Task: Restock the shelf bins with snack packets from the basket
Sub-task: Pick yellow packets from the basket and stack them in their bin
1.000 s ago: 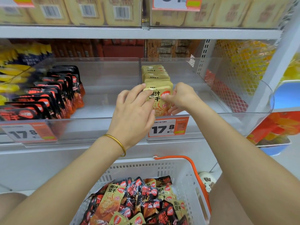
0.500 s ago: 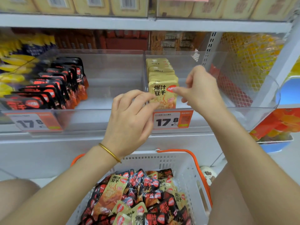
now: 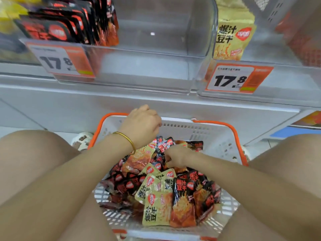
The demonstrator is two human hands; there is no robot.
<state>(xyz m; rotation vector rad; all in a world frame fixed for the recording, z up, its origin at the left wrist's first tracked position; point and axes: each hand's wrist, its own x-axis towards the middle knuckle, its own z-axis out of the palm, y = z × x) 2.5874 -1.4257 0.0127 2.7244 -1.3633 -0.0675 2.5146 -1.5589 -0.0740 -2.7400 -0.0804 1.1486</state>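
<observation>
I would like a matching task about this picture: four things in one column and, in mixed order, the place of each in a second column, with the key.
Things
1. left hand
2. right hand
3. yellow packets on the shelf
4. black packets on the shelf

Places
a. in the right clear bin
b. among the loose packets in the basket
c. in the left clear bin
d. over the basket's far rim

Pairs: 1-d, 2-b, 3-a, 4-c.
</observation>
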